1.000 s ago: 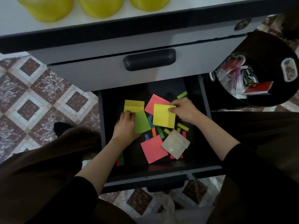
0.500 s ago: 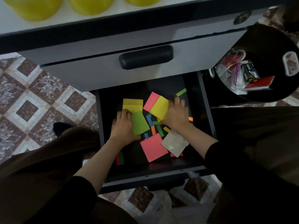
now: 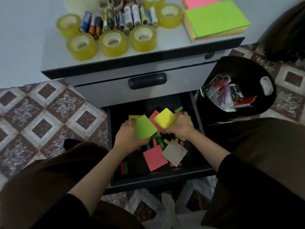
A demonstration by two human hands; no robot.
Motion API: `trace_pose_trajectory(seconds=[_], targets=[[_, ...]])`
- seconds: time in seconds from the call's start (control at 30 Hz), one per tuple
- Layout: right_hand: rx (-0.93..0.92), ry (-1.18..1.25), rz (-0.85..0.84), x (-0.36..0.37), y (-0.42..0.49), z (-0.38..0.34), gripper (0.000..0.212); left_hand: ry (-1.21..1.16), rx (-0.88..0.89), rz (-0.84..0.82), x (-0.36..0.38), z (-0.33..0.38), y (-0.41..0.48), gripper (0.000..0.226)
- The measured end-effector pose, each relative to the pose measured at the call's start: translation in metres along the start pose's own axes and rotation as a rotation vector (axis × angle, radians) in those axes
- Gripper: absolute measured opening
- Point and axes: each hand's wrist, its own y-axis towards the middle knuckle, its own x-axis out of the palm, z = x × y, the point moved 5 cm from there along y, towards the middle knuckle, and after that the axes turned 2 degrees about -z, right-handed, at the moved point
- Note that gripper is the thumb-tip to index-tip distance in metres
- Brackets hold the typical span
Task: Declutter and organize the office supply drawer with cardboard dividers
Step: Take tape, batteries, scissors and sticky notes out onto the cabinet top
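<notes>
The open black drawer holds loose sticky notes. My left hand grips a green sticky-note pad, tilted up off the drawer floor. My right hand grips a yellow sticky-note pad, also lifted and tilted. Under them lie a pink pad, another yellow pad and several small coloured flags. Nearer the front lie a larger pink pad and a grey cardboard square.
On the cabinet top stand several yellow tape rolls, a row of batteries and stacked green and pink note pads. A black bin with wrappers stands to the right. The upper drawer handle is above the open drawer.
Both hands have lifted their pads off the drawer floor, the green one in the left and the yellow one in the right. The view has tilted up, showing the cabinet top.
</notes>
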Motion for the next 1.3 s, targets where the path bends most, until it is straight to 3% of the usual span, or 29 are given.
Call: trace_pose_trajectory(seconds=[0.17,0.37,0.63,0.83,0.93,1.2,1.3], targets=[[-0.208,-0.001,0.061,-0.045,-0.044,-0.013,0.086,-0.046,0.082,0.089,-0.041,0.028,-0.027,0.073],[-0.387,0.103,0.185,-0.1,-0.094,-0.028,0.087,0.008,0.129,0.175,-0.078,0.046,-0.055,0.105],[-0.515,0.271,0.334,-0.176,-0.137,-0.036,0.085,0.006,0.296,0.203,-0.123,0.1,-0.064,0.104],[-0.516,0.42,0.478,-0.237,-0.135,-0.041,0.08,-0.077,0.483,0.293,-0.173,0.168,-0.054,0.1],[-0.518,0.512,0.502,-0.26,-0.128,-0.034,0.062,-0.04,0.516,0.372,-0.193,0.194,-0.041,0.105],[-0.418,0.768,0.448,-0.292,-0.107,0.001,0.019,0.191,0.437,0.323,-0.214,0.24,0.019,0.103],[-0.417,0.832,0.431,-0.301,-0.1,0.003,0.016,0.283,0.395,0.279,-0.214,0.253,0.037,0.101]])
